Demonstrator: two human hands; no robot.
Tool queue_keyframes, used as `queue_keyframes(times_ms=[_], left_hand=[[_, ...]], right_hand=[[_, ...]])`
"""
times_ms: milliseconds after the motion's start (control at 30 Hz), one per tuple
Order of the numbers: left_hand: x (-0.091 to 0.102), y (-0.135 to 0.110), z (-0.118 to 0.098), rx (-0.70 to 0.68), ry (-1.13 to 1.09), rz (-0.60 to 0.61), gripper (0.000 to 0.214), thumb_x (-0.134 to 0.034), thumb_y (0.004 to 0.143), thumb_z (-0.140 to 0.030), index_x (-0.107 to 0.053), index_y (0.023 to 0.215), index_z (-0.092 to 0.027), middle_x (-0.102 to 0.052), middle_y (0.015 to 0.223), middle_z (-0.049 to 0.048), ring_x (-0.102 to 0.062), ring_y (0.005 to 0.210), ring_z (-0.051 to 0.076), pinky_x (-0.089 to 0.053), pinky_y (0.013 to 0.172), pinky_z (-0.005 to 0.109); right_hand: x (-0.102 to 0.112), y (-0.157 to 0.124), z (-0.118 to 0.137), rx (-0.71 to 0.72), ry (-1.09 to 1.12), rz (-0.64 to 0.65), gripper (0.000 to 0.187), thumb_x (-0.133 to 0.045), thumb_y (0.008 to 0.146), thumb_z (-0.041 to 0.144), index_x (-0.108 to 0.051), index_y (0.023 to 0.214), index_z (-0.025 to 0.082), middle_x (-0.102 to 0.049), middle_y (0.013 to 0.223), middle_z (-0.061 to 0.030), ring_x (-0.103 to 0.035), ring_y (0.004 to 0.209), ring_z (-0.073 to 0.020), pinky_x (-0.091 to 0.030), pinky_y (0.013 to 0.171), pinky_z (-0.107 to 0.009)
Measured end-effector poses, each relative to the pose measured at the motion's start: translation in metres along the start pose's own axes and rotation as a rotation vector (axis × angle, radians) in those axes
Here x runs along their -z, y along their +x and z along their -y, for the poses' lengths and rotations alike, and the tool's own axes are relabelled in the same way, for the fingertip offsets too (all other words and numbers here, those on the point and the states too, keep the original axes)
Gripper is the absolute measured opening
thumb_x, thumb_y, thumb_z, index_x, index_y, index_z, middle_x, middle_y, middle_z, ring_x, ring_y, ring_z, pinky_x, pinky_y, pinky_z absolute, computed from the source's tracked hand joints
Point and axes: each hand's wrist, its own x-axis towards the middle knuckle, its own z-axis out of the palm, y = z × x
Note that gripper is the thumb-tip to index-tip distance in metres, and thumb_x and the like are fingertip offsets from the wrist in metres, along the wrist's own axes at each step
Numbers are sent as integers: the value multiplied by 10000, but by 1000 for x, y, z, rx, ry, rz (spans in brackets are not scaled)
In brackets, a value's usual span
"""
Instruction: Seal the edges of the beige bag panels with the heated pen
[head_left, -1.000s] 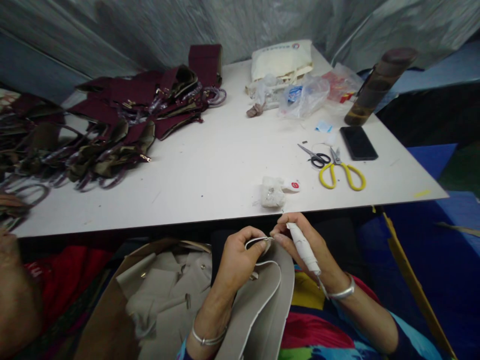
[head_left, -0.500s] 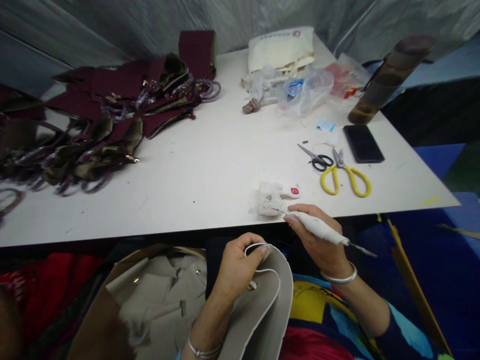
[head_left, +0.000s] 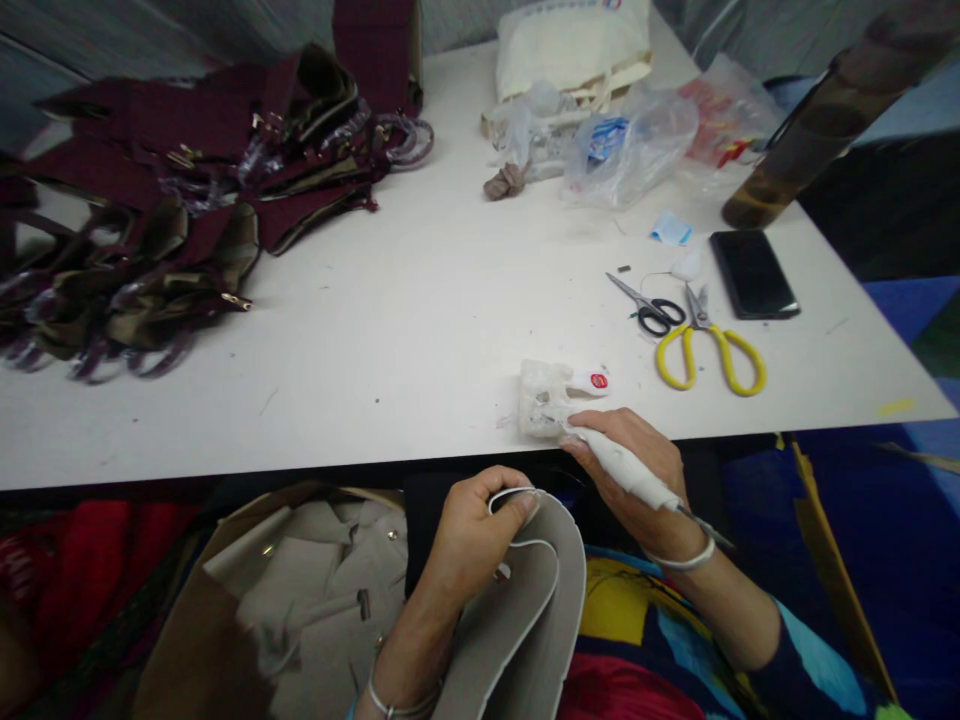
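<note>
My left hand [head_left: 480, 535] is closed, thumb and fingers pinching the top edge of a grey bag piece [head_left: 551, 590] with pale edges, which hangs curved over my lap. A small metal fitting shows on it below my thumb. In my right hand [head_left: 637, 470] is a slim metal tool with a white wrapped handle [head_left: 626, 467], its thin rear end pointing back over my wrist. The tool's front tip is at a small whitish, crusted container [head_left: 541, 400] at the table's front edge; whether it touches what is inside I cannot tell.
Left on the white table [head_left: 420, 300] lie several maroon bags [head_left: 225, 130]. At right are black-handled scissors [head_left: 649, 305], yellow-handled scissors [head_left: 709, 350], a phone [head_left: 754, 275], a tilted-looking bottle [head_left: 817, 130] and plastic bags [head_left: 630, 150]. A carton [head_left: 180, 620] of grey pieces stands below.
My right hand has shifted slightly left, bringing the tool's tip down to the crusted container. My left hand still pinches the grey bag piece. The view has tipped a little.
</note>
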Motion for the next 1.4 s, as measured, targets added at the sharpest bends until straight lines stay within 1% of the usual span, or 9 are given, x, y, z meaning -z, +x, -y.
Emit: queue_keyframes(times_ms=[167,267,367,467,667,1000,1067,1233,1400], left_hand=[[2,1,2,-28,15,-1,121,-728,788,-256,-803,845,-179,-770,819,40,-679,772,197,-543,694,266],[2,0,1,-25,21,13,128,-726,795,-262,-804,855,-180,-775,839,42,-688,767,201,-543,642,256],[0,-2,-1,-7,31,33,147,-719,803,-279,-804,872,-180,-766,811,35,-666,690,183,-518,570,240],[0,-3,-1,-11,45,33,164,-727,802,-287,-808,897,-182,-760,797,28,-656,672,175,-522,586,245],[1,-2,4,-69,58,35,148,-732,811,-272,-804,901,-179,-779,850,32,-688,776,185,-538,745,272],[-4,-7,3,-19,46,51,170,-730,809,-306,-795,900,-179,-761,795,32,-670,713,192,-527,671,283],[-4,-7,3,-32,40,49,166,-733,811,-310,-794,895,-180,-765,805,32,-677,735,196,-528,694,287],[2,-5,4,-95,21,44,126,-742,818,-276,-787,881,-177,-788,880,38,-702,843,210,-522,796,301],[5,-3,7,-114,35,25,124,-732,819,-274,-779,887,-181,-783,885,35,-690,838,204,-505,791,303]], right_hand=[[5,1,3,-26,64,-48,118,-692,988,263,-691,1102,233,-764,970,-64,-707,863,-218,-552,809,-359],[11,-3,9,-158,194,-62,108,-685,989,339,-711,1033,243,-757,933,-55,-713,837,-219,-563,799,-362],[11,-11,15,-376,493,50,176,-619,1024,381,-700,994,227,-733,845,-33,-699,736,-190,-566,706,-331],[6,-18,17,-458,635,145,200,-607,1030,377,-691,977,204,-703,784,-15,-678,696,-168,-557,679,-303],[1,-25,17,-484,644,135,187,-618,1024,359,-690,968,196,-700,779,-7,-662,688,-155,-541,688,-288],[12,-21,15,-395,518,224,195,-600,1027,355,-666,929,201,-671,769,-5,-639,702,-162,-508,715,-303],[15,-17,15,-388,505,222,212,-601,1024,367,-665,910,200,-670,768,-10,-635,705,-167,-503,704,-307],[16,-18,14,-391,570,168,198,-632,1018,351,-670,894,202,-648,742,6,-610,659,-147,-489,654,-288],[15,-24,12,-447,653,-7,143,-638,1031,340,-697,977,222,-694,780,4,-647,710,-143,-520,673,-270]])
